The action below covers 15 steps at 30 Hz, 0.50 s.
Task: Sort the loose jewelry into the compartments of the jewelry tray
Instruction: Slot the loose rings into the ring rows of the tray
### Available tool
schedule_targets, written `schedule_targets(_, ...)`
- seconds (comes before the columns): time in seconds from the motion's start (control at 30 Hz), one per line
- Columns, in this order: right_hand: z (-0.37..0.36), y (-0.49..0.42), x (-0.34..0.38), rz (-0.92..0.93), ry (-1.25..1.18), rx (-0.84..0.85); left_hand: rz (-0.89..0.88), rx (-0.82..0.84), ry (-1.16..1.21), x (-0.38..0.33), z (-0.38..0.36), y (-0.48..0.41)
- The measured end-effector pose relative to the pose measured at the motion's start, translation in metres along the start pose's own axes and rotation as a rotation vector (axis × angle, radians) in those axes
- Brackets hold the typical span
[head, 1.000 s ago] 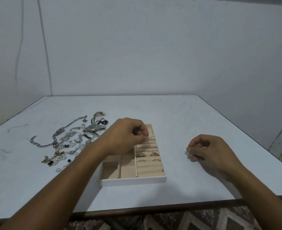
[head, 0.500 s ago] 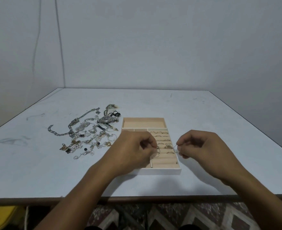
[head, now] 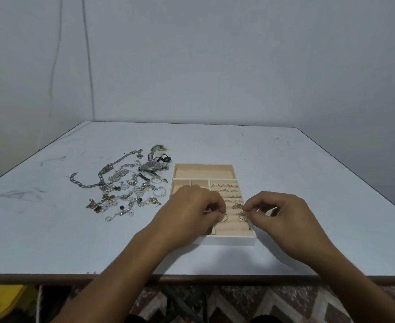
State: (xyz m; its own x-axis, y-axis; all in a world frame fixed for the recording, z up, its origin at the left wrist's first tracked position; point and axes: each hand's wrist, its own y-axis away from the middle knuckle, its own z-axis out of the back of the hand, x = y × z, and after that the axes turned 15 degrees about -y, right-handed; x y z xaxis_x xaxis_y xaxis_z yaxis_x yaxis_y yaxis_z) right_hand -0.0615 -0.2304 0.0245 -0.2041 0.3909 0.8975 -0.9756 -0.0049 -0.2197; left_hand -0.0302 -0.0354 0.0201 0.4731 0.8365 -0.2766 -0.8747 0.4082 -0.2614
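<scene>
A white jewelry tray (head: 234, 240) with beige lining sits mid-table. Its right section holds padded ring rows with several rings (head: 225, 185) slotted in. My left hand (head: 189, 212) hovers over the tray's near left part and pinches a thin ring (head: 224, 217) at its fingertips. My right hand (head: 282, 217) is at the tray's near right edge and pinches a second thin ring (head: 241, 215). Both rings hang just above the near ring rows. A pile of loose jewelry (head: 126, 190) lies to the left of the tray, with a silver wristwatch (head: 153, 166) at its far side.
The tray's long far compartment (head: 203, 171) and two small left compartments (head: 181, 184) hold nothing visible. A heavy silver chain (head: 87, 183) lies at the pile's left. The table's near edge (head: 52, 277) runs below my forearms; a yellow object (head: 1, 301) sits on the floor.
My left hand came back from the far ring rows to the near rows. My right hand moved in from the bare table to the tray's right edge. Both now hold rings close together.
</scene>
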Motion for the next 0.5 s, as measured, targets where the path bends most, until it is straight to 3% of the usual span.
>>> schedule_targets(0.5, -0.005, 0.000, -0.007, 0.009, 0.030, 0.013, -0.140, -0.075, -0.252, -0.002, -0.009, 0.014)
